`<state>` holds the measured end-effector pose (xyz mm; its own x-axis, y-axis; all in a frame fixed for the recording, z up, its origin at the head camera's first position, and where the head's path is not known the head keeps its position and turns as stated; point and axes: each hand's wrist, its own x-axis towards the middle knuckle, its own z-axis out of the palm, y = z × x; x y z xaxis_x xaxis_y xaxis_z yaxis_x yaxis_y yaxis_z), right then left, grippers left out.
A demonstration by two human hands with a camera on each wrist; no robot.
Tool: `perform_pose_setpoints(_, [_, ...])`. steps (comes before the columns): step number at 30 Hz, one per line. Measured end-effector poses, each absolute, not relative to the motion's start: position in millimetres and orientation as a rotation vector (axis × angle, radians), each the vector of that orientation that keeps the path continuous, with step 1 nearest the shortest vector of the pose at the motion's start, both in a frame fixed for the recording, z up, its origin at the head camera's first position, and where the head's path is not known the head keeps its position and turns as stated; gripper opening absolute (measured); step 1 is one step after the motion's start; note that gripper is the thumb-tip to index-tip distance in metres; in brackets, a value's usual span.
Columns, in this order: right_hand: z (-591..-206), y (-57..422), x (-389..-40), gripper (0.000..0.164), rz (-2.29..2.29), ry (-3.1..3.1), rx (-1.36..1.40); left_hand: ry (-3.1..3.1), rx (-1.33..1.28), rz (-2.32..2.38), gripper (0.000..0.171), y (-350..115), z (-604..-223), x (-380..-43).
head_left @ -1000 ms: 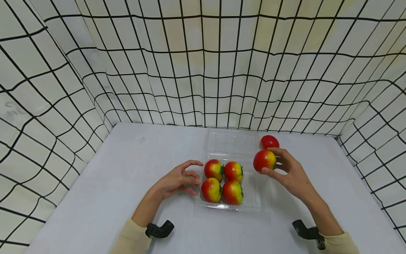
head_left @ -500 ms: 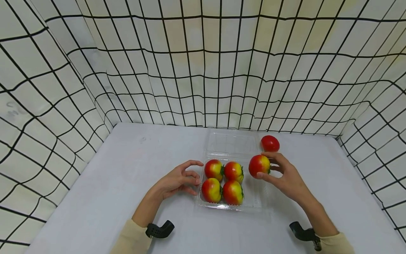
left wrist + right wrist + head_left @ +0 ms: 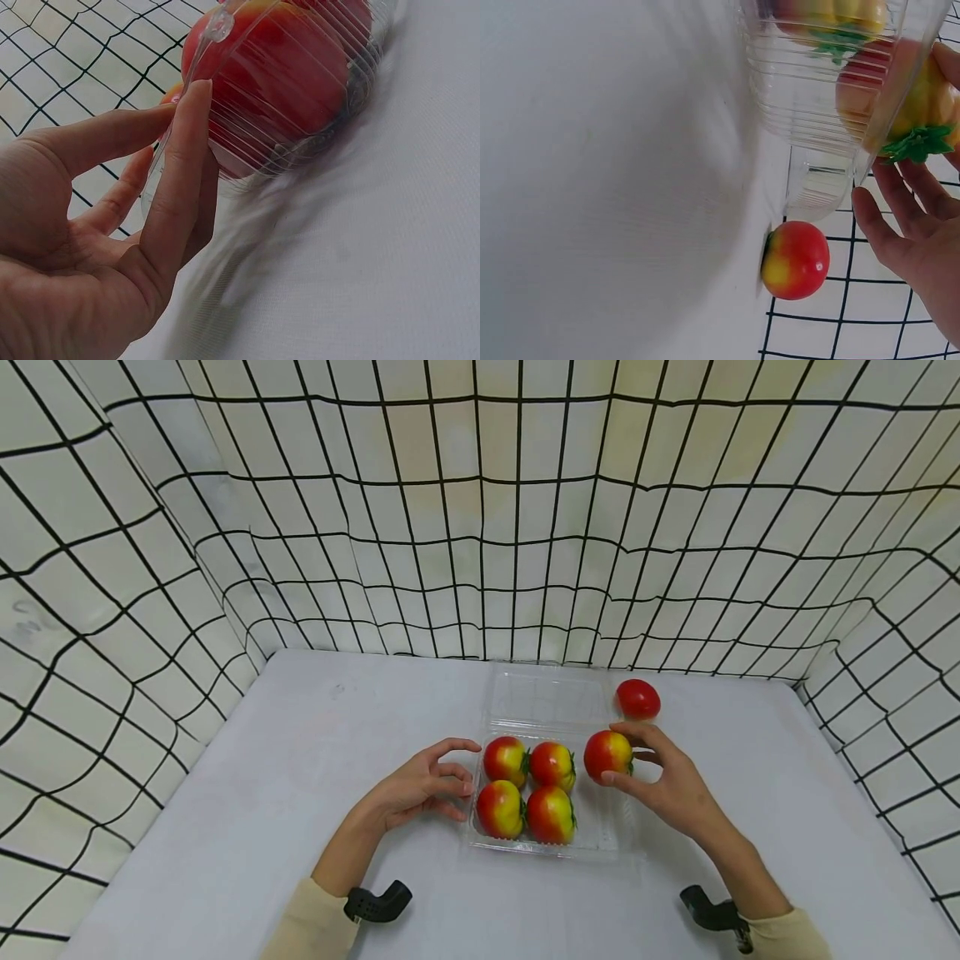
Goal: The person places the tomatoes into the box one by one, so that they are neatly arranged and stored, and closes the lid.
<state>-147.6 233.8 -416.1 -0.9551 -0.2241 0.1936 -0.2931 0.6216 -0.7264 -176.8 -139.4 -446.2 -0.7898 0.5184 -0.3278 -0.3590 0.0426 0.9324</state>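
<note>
A clear plastic clamshell box (image 3: pixel 592 839) lies with its lid folded back, holding several red-and-yellow tomatoes (image 3: pixel 551 815) with green leafy tops in its left part. My right hand (image 3: pixel 675 785) grips another tomato (image 3: pixel 607 757) between thumb and fingertips, over the right part of the box. In the right wrist view this tomato (image 3: pixel 900 97) shows its green top, partly behind the box wall. At the box's left rim, my left hand (image 3: pixel 420 785) pinches the edge between thumb and fingers; the left wrist view shows this rim (image 3: pixel 217 26) by the fingertips.
One more tomato (image 3: pixel 638 699) sits on the white table (image 3: pixel 360 693) just right of the open lid (image 3: pixel 551 697). Black netting (image 3: pixel 517 543) over pale walls closes in the back and both sides of the table.
My right hand has carried its tomato left and slightly toward me, from beside the box to over its right part. My left hand has stayed at the rim.
</note>
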Motion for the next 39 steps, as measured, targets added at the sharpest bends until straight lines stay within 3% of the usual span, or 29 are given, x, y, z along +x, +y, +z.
perform_pose_setpoints(39, [-435,222,-155,0.061,1.039,-2.791,0.561,1.702,0.152,1.813,0.061,-140,-446,-176])
